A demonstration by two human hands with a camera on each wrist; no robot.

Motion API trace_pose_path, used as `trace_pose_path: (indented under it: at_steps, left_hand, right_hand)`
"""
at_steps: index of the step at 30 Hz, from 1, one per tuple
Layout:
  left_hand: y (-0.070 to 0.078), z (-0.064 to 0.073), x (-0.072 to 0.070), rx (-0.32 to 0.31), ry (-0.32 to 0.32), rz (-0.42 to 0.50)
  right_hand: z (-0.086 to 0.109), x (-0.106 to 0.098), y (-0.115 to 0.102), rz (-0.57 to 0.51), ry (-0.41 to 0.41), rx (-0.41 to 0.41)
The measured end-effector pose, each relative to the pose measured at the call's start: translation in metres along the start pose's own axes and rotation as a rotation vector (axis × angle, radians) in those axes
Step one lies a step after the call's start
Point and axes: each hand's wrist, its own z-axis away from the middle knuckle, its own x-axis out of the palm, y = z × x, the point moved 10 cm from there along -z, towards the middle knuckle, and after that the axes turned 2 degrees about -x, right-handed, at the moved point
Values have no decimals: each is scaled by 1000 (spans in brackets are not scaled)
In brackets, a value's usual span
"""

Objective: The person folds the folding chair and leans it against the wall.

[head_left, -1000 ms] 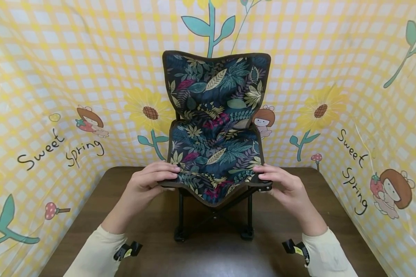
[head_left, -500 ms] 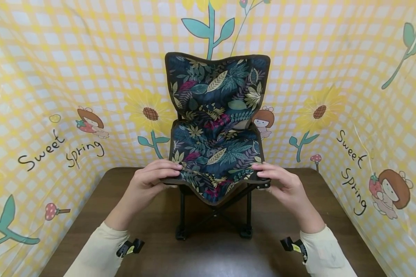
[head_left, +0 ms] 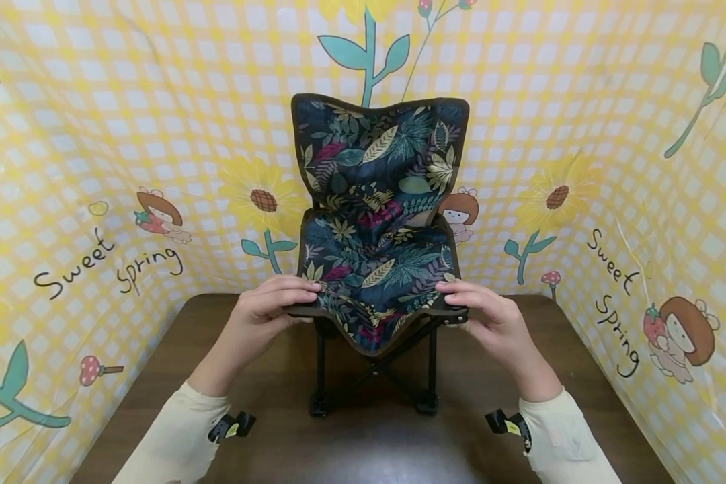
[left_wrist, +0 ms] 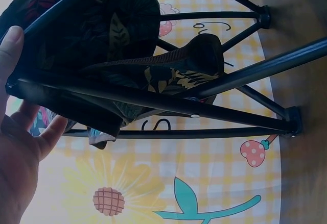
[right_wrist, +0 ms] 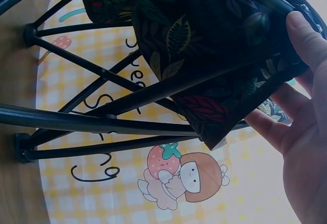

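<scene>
A small folding chair [head_left: 378, 262] with dark leaf-print fabric and black tube legs stands upright on the table, its seat facing me. My left hand [head_left: 269, 308] grips the seat's front left corner, fingers on top of the fabric and thumb below. On the opposite front corner, my right hand [head_left: 490, 310] holds on the same way. Seen from beneath in the left wrist view, the left thumb [left_wrist: 11, 45] lies against the frame. The right wrist view shows the right thumb [right_wrist: 301, 30] at the frame tube, with crossed legs [right_wrist: 104, 73] under the seat.
The brown wooden table [head_left: 375, 450] bears the chair. A yellow checked cloth [head_left: 520, 81] with sunflowers and lettering hangs behind and along both sides. Each sleeved wrist carries a small black camera mount, like the left camera mount [head_left: 232, 426].
Both hands have drawn slightly closer together on the seat corners, and the chair appears slightly narrower. The grip on each corner stays the same.
</scene>
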Motion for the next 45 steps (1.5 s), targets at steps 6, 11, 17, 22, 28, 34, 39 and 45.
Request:
trace_pose_path:
  at_steps: [6,11,17,22,28,34,39,45]
  left_hand:
    - [-3,-3,1,-5,-4,-1]
    - [-3,-6,3,-9,-5,7]
    - [-2,-11,5,-21,-11,15]
    - [-4,-15,6,-32,-17,19]
    - [-7,-19,7,-34,-19,18]
    - [-9,-22,9,-40,-16,19]
    - [-11,-25,9,-50,-18,4]
    - [-12,-30,9,-51,-16,-18]
  right_hand:
    - [-1,-1,2,0,9,-14]
    - [-1,-2,7,16,12,-16]
    - [1,-4,15,38,20,-11]
    - [2,-6,20,57,17,-12]
    - [1,-6,24,78,12,2]
    - [-2,-7,27,63,17,-9]
    - [-5,-6,28,59,15,3]
    - [-10,-4,28,50,12,32]
